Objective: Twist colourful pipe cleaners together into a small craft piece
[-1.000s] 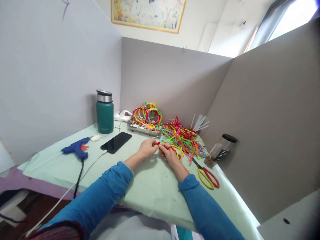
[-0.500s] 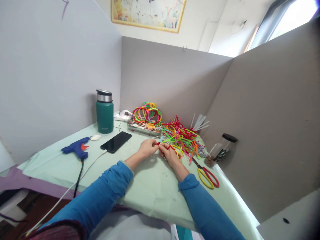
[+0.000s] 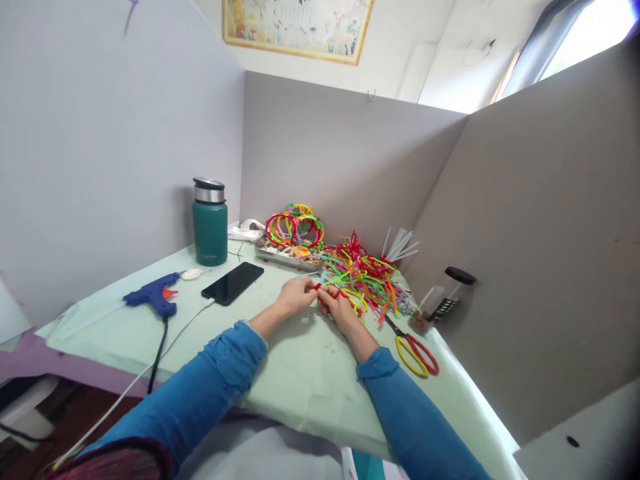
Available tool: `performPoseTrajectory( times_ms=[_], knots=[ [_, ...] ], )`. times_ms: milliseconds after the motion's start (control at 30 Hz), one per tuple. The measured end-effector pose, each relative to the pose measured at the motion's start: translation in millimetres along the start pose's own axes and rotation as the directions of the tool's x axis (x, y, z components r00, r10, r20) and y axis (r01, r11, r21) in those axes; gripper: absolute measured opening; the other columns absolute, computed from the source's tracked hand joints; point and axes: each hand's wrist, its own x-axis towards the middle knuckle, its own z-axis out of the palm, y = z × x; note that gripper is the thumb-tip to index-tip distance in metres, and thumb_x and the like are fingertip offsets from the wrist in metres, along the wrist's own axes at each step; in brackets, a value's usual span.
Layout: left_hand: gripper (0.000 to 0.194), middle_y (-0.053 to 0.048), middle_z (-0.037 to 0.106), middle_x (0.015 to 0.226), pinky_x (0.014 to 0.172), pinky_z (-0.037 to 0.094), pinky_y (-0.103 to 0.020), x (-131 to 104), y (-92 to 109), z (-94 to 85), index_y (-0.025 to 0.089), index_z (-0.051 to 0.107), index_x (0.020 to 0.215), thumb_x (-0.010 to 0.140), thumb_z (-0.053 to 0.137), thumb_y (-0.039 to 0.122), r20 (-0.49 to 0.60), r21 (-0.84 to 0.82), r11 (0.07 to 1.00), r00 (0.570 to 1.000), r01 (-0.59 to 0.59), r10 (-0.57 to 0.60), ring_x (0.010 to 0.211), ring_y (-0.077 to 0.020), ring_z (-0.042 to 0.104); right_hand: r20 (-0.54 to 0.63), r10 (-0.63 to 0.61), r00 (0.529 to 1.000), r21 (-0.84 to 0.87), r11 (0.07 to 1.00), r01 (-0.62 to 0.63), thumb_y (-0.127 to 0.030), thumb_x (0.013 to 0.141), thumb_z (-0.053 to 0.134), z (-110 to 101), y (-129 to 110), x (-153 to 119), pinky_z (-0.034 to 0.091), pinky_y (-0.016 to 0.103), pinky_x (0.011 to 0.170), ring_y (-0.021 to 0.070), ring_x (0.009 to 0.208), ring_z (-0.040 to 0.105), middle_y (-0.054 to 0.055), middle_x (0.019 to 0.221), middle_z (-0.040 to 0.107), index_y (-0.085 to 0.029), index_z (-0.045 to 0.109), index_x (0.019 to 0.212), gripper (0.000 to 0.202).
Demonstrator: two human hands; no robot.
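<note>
Over the middle of the table, my left hand [image 3: 296,296] and my right hand [image 3: 334,305] meet almost fingertip to fingertip. Both are closed in a pinch on a red fuzzy stem [image 3: 317,287], and a red piece also shows across the back of my right fingers. Most of the stem is hidden by the fingers. Just beyond my hands lies a tangled pile of colourful fuzzy stems [image 3: 361,267]. Left of the pile, a metal tray [image 3: 287,259] holds small pieces, with coloured rings [image 3: 294,228] resting on it.
Scissors [image 3: 415,350] with red and yellow handles lie right of my hands. A clear jar [image 3: 443,300] is at the right edge. Leftward are a black phone [image 3: 233,283], a green bottle [image 3: 210,230] and a blue glue gun [image 3: 156,294] with its cord. Grey partitions [image 3: 330,147] surround the table.
</note>
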Motion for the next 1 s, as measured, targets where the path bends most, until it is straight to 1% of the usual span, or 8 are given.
performPoseTrajectory(
  times_ms=[233, 400, 533, 733, 867, 1000],
  knots=[
    [0.024, -0.001, 0.062, 0.066, 0.056, 0.031, -0.022, -1, -1, 0.5, 0.017, 0.064, 0.076, 0.075, 0.044, 0.030, -0.007, 0.035, 0.999, 1.000, -0.028, 0.028, 0.061, -0.0125, 0.050, 0.013, -0.013, 1.000, -0.013, 1.000, 0.014, -0.042, 0.075, 0.057, 0, 1, 0, 0.025, 0.023, 0.042, 0.0078, 0.043, 0.036, -0.004, 0.053, 0.046, -0.018, 0.052, 0.067, 0.026],
    [0.025, -0.001, 0.062, 0.066, 0.056, 0.030, -0.022, -1, 0, -1.2, 0.017, 0.065, 0.075, 0.075, 0.044, 0.030, 0.006, 0.043, 0.999, 1.000, -0.022, 0.022, 0.061, -0.0124, 0.050, 0.029, -0.024, 0.999, 0.009, 1.000, 0.024, -0.044, 0.075, 0.058, -2, 5, 1, 0.025, 0.023, 0.042, 0.0076, 0.043, 0.036, -0.004, 0.053, 0.047, -0.018, 0.052, 0.067, 0.027],
    [0.024, -0.001, 0.062, 0.066, 0.056, 0.031, -0.022, -2, 1, -1.6, 0.017, 0.065, 0.076, 0.075, 0.044, 0.030, 0.007, 0.037, 0.999, 1.000, -0.029, 0.028, 0.061, -0.0125, 0.050, 0.024, -0.009, 1.000, 0.003, 1.000, 0.008, -0.045, 0.073, 0.059, -2, 7, 2, 0.025, 0.022, 0.041, 0.0075, 0.043, 0.036, -0.005, 0.052, 0.046, -0.018, 0.051, 0.067, 0.028],
    [0.025, -0.001, 0.062, 0.066, 0.055, 0.031, -0.022, -3, 3, -3.4, 0.017, 0.066, 0.077, 0.076, 0.044, 0.029, 0.015, 0.032, 0.999, 1.000, -0.025, 0.025, 0.060, -0.0128, 0.050, 0.042, -0.012, 0.999, 0.016, 1.000, 0.011, -0.045, 0.074, 0.058, -3, 9, 4, 0.027, 0.022, 0.042, 0.0077, 0.043, 0.038, -0.004, 0.054, 0.048, -0.018, 0.052, 0.069, 0.028],
    [0.024, -0.001, 0.062, 0.066, 0.056, 0.032, -0.022, -3, 3, -3.8, 0.016, 0.066, 0.077, 0.076, 0.045, 0.029, 0.018, 0.040, 0.999, 1.000, -0.019, 0.018, 0.061, -0.0126, 0.050, 0.037, -0.003, 0.999, -0.001, 1.000, 0.003, -0.045, 0.074, 0.058, -3, 8, 4, 0.028, 0.022, 0.042, 0.0078, 0.043, 0.038, -0.004, 0.054, 0.048, -0.018, 0.051, 0.069, 0.028],
    [0.025, -0.001, 0.062, 0.066, 0.055, 0.031, -0.022, -3, 2, -3.0, 0.016, 0.066, 0.077, 0.076, 0.045, 0.029, 0.014, 0.047, 0.998, 0.999, -0.036, 0.035, 0.060, -0.0125, 0.050, 0.034, -0.001, 0.999, 0.008, 1.000, 0.001, -0.044, 0.074, 0.059, -2, 6, 3, 0.027, 0.022, 0.042, 0.0078, 0.043, 0.038, -0.005, 0.054, 0.047, -0.018, 0.051, 0.069, 0.027]
  ],
)
